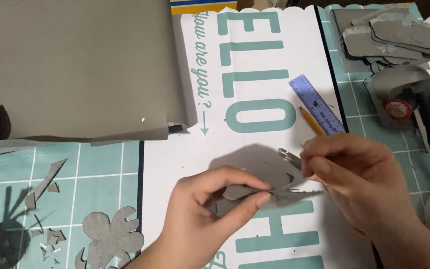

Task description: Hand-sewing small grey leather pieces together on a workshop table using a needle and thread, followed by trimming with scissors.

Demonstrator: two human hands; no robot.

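You are holding a small grey piece of felt [269,192] edge-on over the white sheet [255,149], so it is showing as a thin, flat strip with a ragged right end. Your left hand [210,211] is pinching its left part between thumb and forefinger, the other fingers curled under. Your right hand [354,177] is closing around a pair of small scissors [290,157]; only the metal tip is showing, pointing up and left just above the felt, and you are gripping the rest inside your fist.

The white sheet is carrying large teal letters and is lying on a teal grid mat [100,172] covering the desk. A blue ruler [317,103] and a yellow pencil [312,120] are lying side by side just beyond your right hand. A big grey roll of felt [75,65] is filling the upper left. A flower-shaped grey cutout [110,236] and small offcuts [46,187] are sitting on the mat at lower left. A stack of grey cut pieces [389,35] is resting at upper right, with a grey object bearing a red round label [398,107] below it.
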